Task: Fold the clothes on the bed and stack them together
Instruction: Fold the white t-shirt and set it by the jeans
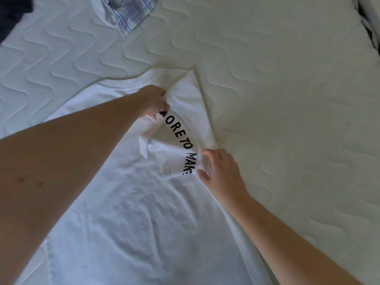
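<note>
- White T-shirt [131, 212] lies spread flat on the bed [287, 89] right under my arms, neckline on the far side of my fingers, its body running back toward me.
- Its right sleeve [185, 124] is turned in over the chest, between my two hands, showing black print that reads "MORE TO MAKE".
- My left hand [153, 100] is curled tight on the far end of that folded sleeve, fingers pinching the cloth near the collar.
- My right hand [219, 170] grips the near end of the same fold, thumb on top and fingers [202, 173] curled round the edge by the last letters.
- Between the two grips the fabric is lifted a little and bunched, with a loose flap hanging toward my left forearm.
- Well beyond my left hand, a plaid shirt [131, 13] sits crumpled on the bed.
- Far off to the left of my fingers, a dark garment [12, 15] shows at the corner; what it is I cannot tell.
</note>
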